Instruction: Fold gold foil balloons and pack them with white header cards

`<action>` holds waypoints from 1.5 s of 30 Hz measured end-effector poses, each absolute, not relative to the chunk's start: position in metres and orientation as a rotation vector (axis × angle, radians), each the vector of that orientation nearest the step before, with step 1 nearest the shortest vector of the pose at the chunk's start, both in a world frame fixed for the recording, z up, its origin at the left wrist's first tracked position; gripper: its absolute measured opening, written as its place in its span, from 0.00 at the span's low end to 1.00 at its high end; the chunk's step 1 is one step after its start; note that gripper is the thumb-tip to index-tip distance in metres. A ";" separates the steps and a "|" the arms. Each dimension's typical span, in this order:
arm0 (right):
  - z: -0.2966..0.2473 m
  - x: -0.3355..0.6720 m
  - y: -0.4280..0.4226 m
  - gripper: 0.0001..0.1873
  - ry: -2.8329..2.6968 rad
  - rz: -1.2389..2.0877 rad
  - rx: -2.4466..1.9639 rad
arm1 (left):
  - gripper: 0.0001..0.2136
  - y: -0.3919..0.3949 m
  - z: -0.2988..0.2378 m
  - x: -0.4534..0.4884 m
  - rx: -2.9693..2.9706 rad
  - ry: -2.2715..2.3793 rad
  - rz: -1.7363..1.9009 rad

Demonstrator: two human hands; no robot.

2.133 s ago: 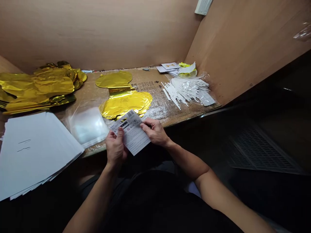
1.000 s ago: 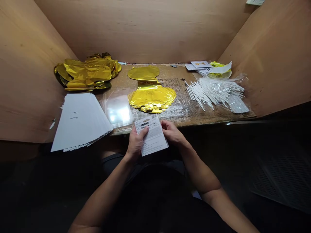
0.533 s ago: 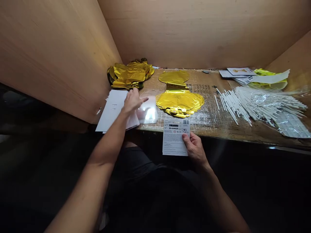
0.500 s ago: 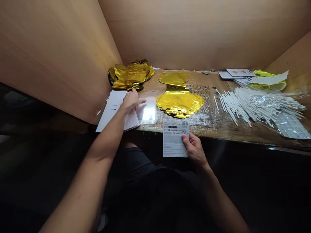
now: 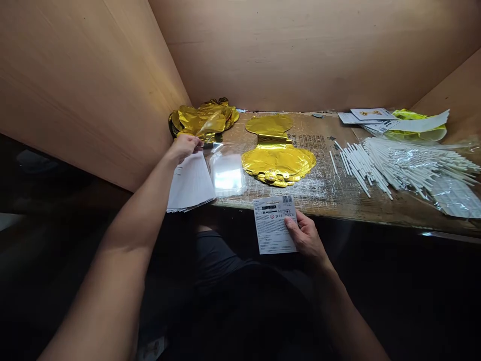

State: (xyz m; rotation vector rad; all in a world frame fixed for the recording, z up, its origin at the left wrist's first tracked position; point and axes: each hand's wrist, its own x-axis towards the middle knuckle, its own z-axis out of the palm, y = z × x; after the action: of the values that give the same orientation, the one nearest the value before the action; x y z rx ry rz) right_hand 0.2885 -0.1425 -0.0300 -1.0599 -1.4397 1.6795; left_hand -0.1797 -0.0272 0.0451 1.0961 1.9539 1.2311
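Here, right hand (image 5: 308,239) tight on a printed card (image 5: 275,230); left hand (image 5: 185,147) in a pinch on clear film (image 5: 206,123).

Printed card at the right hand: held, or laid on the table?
Held: the right hand grips the printed card by one side, and most of it shows against the dark past the table's front edge.

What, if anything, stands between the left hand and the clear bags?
Nothing visible: the left hand, near the far end of the white sheets, seems to pinch clear film; the clear bags alongside are uncovered.
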 end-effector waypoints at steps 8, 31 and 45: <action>0.007 0.239 -0.130 0.27 -1.500 2.104 -0.704 | 0.22 -0.112 0.037 -0.036 0.882 1.277 1.471; -0.006 0.249 -0.151 0.16 -1.647 1.501 -1.002 | 0.26 -0.185 -0.018 0.060 0.476 1.071 1.434; -0.043 0.272 -0.177 0.27 -0.888 1.733 -1.135 | 0.22 -0.184 -0.036 0.125 0.477 1.028 1.420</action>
State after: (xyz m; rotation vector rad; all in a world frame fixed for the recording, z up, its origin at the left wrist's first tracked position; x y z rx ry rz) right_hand 0.2716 -0.1768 -0.0429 -1.1347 -0.8879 1.7327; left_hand 0.1252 -0.1837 -0.0364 0.4772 1.0275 1.4202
